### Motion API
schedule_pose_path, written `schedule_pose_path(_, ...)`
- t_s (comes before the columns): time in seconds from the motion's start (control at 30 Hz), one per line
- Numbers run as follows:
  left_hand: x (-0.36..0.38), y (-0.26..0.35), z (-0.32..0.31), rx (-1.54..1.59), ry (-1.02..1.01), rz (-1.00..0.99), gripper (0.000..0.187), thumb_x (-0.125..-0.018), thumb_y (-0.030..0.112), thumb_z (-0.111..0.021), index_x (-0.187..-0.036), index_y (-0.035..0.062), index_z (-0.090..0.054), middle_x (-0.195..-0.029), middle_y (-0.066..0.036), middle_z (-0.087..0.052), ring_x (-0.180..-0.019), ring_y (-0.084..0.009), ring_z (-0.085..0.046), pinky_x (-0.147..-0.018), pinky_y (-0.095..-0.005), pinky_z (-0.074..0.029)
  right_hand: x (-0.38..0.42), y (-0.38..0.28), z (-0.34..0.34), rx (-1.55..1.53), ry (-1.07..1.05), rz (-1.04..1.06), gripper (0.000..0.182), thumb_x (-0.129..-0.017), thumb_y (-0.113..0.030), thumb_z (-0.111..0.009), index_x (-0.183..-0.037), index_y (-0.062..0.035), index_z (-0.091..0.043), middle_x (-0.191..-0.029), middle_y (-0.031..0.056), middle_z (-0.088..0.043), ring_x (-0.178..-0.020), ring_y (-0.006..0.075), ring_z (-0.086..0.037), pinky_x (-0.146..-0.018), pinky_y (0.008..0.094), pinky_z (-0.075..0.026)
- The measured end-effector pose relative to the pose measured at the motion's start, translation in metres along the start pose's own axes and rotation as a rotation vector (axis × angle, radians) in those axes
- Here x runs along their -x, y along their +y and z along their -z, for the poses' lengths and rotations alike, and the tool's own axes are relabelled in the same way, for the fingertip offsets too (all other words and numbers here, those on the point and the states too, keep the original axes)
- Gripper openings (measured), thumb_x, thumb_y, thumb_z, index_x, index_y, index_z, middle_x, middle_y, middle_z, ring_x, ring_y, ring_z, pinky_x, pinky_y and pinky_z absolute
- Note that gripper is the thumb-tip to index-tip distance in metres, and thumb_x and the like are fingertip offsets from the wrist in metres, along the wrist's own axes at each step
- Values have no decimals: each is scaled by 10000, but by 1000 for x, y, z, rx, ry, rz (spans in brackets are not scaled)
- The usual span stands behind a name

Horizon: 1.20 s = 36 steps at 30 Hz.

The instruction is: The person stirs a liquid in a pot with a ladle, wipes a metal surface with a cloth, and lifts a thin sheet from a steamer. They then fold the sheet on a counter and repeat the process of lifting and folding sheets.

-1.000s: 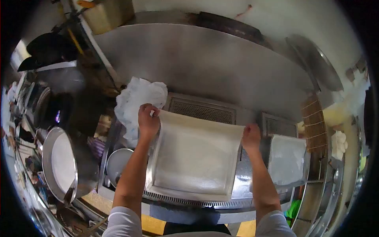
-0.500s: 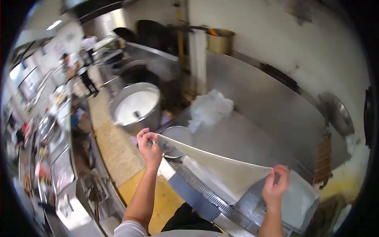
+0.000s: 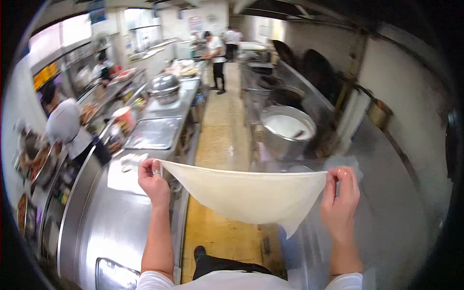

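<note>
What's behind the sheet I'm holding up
Yellow floor shows above and below the sheet, with a pot beyond its right half; whatever is directly behind it is covered.

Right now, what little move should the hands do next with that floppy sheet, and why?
Probably swing the pale sheet gently over the steel counter on the left: the left hand and right hand pinch only its top ends, while its middle sags above the floor.

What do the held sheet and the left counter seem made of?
Sheet: soft, thin, creamy and smooth, perhaps dough or cloth; it sags between left hand and right hand. Left counter: metal, probably stainless steel, judging by its grey sheen and bright reflections.
</note>
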<state>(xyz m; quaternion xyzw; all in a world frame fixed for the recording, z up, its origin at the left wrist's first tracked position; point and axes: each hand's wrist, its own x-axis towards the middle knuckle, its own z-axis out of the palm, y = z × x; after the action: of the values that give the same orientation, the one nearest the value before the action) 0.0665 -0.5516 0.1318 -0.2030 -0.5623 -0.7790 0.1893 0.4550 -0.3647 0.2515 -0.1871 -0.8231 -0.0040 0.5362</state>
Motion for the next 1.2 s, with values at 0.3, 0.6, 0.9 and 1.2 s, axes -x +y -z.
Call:
schedule_pose_path(0.3,-136,69,287,-455,385,-288,91,-1059,80,-633,-1030,-2,-662,-914,8,-633,-853,-89,-570,-825,-244,-467,-123,-184,-241,-403,-92,302,49,-934,40,-622,-965,22,-588,-1008,177,-613,-964,366,-598,-869,436,-488)
schedule_pose_path(0.6,-212,85,508,-960,576,-186,135,-1034,124,-652,-1005,-5,-680,-894,-55,-689,-799,-136,-595,-775,-293,-501,-144,-426,-534,-790,-412,407,76,-920,-58,-663,-966,1,-658,-1099,166,-644,-1084,373,-615,-968,463,-472)
schedule_pose_path(0.9,-240,81,607,-1286,684,-137,153,-1009,122,-641,-989,-23,-683,-1152,-162,-764,-1018,-280,-716,-909,-381,-534,-117,-597,-700,-922,-534,419,129,-889,-136,-694,-947,-26,-728,-1097,178,-661,-1080,392,-618,-974,494,-479)
schedule_pose_path(1.2,-207,119,566,-1457,709,-229,95,-980,90,-655,-943,3,-652,-1211,-145,-724,-1025,-275,-677,-889,-359,-518,-120,-600,-715,-1075,-621,372,132,-898,-148,-702,-930,-20,-717,-1055,176,-665,-1029,378,-633,-928,486,-498)
